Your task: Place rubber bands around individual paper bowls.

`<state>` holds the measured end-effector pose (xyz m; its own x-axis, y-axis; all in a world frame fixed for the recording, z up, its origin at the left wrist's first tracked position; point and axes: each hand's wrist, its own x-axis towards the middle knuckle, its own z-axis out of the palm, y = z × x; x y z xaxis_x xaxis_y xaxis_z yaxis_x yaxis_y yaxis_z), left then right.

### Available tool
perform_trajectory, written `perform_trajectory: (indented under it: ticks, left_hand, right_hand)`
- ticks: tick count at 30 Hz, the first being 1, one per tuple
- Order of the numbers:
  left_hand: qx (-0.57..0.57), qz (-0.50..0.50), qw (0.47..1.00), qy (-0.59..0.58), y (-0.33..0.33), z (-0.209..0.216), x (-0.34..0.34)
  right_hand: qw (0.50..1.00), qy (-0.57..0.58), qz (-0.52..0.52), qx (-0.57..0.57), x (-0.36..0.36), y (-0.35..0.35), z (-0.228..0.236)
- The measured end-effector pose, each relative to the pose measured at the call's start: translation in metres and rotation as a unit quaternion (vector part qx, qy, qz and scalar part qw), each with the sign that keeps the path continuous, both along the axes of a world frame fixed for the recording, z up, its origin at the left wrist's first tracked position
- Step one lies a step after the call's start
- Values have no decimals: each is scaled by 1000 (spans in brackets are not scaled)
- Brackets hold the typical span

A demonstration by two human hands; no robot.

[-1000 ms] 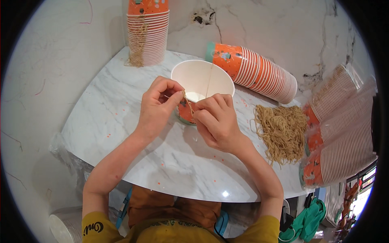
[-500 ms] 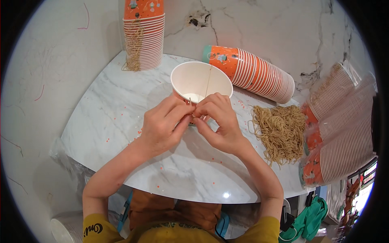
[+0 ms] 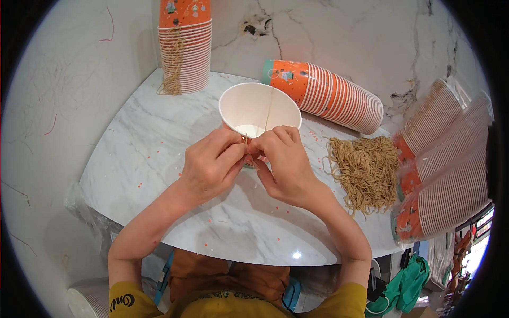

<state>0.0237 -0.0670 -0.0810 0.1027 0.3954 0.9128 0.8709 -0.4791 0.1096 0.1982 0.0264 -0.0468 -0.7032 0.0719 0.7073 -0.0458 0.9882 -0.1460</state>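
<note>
Both hands have come closer together since the earlier frames, and now they meet at the near rim of the white paper cup (image 3: 260, 108). The left hand (image 3: 212, 167) and the right hand (image 3: 283, 164) are pressed fingertip to fingertip, and they pinch something thin and tan between them at the cup's edge. A thin string (image 3: 269, 108) runs from this pinch up across the mouth of the cup to its far rim.

The cup stands just beyond the fingers, open side up. Inside I see only the white wall and bottom, with the string over it. The lower front of the cup is hidden behind the hands, so its outside colour is hard to make out.

To the right of the right hand lies a loose pile of tan strings (image 3: 366, 169) on the marble table (image 3: 138, 159). Beyond the right hand, a stack of orange cups (image 3: 328, 95) lies on its side. Beyond the left hand stands an upright stack of cups (image 3: 184, 47) with strings hanging down its side. Far right, wrapped sleeves of cups (image 3: 450, 169) are partly cut off by the dark rim of the view.
</note>
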Motion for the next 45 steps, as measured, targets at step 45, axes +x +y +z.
perform_trajectory:
  ticks: [45]
  left_hand:
    - [-408,-176,741,-503,-7,12,-13]
  right_hand:
    - [984,-5,-44,171,5,16,-1]
